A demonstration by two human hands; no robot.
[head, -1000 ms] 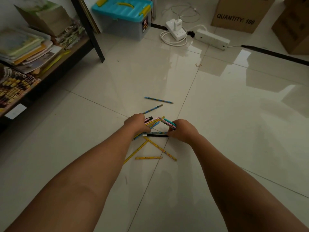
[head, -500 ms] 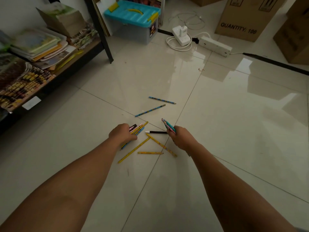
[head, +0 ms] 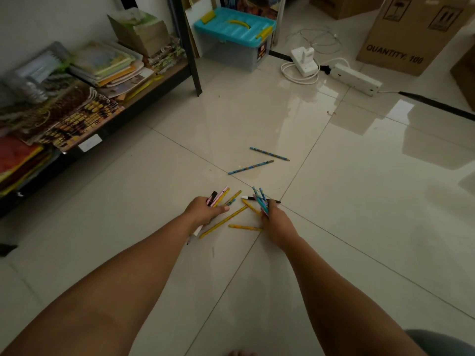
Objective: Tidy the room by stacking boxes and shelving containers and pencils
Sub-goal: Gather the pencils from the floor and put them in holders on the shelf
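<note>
You were only partway through the pencil pickup here. Your left hand [head: 205,210] had its fingers wrapped round a mixed bunch of pencils [head: 218,197], and your right hand [head: 276,222] gripped a blue handful [head: 261,200]. Several yellow ones [head: 223,222] and two blue pencils [head: 250,167] lay loose on the floor [head: 359,201]. Nothing had reached the shelf [head: 144,96] yet, I'd say.

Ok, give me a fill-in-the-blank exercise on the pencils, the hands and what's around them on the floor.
1. The left hand and the right hand each grip a bunch of ____.
2. The two blue pencils lying apart beyond the hands rest on the ____.
3. The storage box beside the shelf has a ____ lid.
4. The cardboard box is printed "QUANTITY: ____".

Missing words: pencils; floor; turquoise; 100
</note>
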